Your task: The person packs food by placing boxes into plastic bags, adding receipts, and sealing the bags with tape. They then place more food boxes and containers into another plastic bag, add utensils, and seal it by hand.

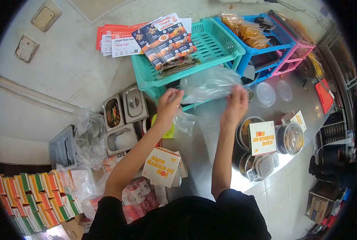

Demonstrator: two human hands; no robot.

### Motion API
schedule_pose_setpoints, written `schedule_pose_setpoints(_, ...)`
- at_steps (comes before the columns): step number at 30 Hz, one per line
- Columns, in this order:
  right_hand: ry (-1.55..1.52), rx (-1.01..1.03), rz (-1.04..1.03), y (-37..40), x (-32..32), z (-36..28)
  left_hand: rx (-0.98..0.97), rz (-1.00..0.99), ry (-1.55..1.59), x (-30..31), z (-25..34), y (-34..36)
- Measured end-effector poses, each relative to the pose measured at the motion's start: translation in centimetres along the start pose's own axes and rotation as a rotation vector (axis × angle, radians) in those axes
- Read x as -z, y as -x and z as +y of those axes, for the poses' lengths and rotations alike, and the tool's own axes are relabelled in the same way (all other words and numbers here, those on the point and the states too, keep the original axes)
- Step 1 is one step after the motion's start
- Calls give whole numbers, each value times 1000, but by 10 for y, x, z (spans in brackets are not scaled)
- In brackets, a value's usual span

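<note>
A clear plastic bag [210,85] stretches between my two hands, in front of the teal basket. My left hand [169,105] pinches the bag's left end, and a loose flap of plastic hangs below its fingers. At the other end my right hand [236,105], slightly blurred, has its fingers closed on the plastic. Behind the bag, the teal basket [146,80] holds a flat dark packet [179,66] and printed coupon sheets [164,40]. Nearest below my right hand stand round lidded tubs [289,138] with a printed "Joy in every bite" card [262,138] on top.
Blue [246,56] and pink [296,54] stacking baskets stand at the back right, with sauce packets on the blue one. Two clear lids [265,94] lie on the steel counter [198,160]. Steel containers [134,105] and a folded carton [160,167] are at left.
</note>
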State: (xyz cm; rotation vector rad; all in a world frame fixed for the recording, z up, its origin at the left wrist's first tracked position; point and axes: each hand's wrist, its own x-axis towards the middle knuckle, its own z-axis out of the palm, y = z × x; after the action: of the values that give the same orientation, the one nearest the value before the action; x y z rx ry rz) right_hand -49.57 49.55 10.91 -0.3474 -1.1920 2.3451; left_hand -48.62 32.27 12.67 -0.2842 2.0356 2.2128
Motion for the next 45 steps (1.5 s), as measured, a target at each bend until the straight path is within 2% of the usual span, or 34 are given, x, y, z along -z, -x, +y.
schedule_pose_setpoints(2,118,186,266,-6,15,-15,67,14,-29,1,-5,3)
schedule_pose_setpoints(5,257,314,254,5,34,-35,109,28,-86,0,-9,13)
schedule_pose_setpoints(7,208,275,197,18,44,-37,93,-64,69,-8,6,25)
schedule_pose_setpoints(9,101,-125,-79,41,43,-34,37,-76,-5,-25,7,35)
schedule_pose_setpoints(11,107,-232,-225,65,29,-31,-298,-364,-26,-35,3,45)
schedule_pose_setpoints(12,112,-278,-241,67,29,-28,-178,-398,-152,-32,11,50)
schedule_pose_setpoints(13,113,-283,-236,65,33,-27,-171,-400,-152,-25,13,51)
schedule_pose_setpoints(15,142,-180,-62,56,42,-24,142,-384,-168,-9,17,52)
schedule_pose_setpoints(16,145,-52,-11,53,41,-27,208,-323,-213,-3,23,53)
schedule_pose_setpoints(17,140,-9,38,49,47,-28,210,-322,-216,6,24,54)
schedule_pose_setpoints(19,48,-59,216,43,55,-38,153,-262,-101,19,20,54)
schedule_pose_setpoints(22,114,-19,308,50,51,-31,175,-216,181,19,19,50)
schedule_pose_setpoints(23,218,87,260,59,44,-23,208,-221,321,17,18,49)
schedule_pose_setpoints(24,387,90,131,75,33,-21,212,-225,321,12,15,50)
schedule_pose_setpoints(26,677,103,-351,112,35,3,62,-250,228,0,4,53)
schedule_pose_setpoints(28,555,40,-877,115,24,-2,146,-226,136,9,-7,57)
schedule_pose_setpoints(29,564,39,-866,108,35,4,214,-192,41,18,-13,56)
schedule_pose_setpoints(30,590,-202,-676,96,56,17,218,-79,-3,31,-19,51)
schedule_pose_setpoints(31,604,-438,-480,86,69,28,221,-85,-4,41,-13,50)
schedule_pose_setpoints(33,1265,191,-176,68,74,38,36,48,64,53,3,54)
schedule_pose_setpoints(34,1265,192,-176,61,85,55,35,48,65,54,9,54)
schedule_pose_setpoints(36,1502,317,-248,50,111,99,81,-55,241,56,19,51)
schedule_pose_setpoints(39,1577,373,-308,39,124,114,156,54,308,52,22,49)
schedule_pose_setpoints(41,1522,378,-320,35,126,116,150,64,292,46,30,55)
schedule_pose_setpoints(43,1433,287,-233,28,126,114,194,-15,293,41,37,54)
schedule_pose_setpoints(45,1431,324,-198,30,110,85,196,-36,261,40,38,53)
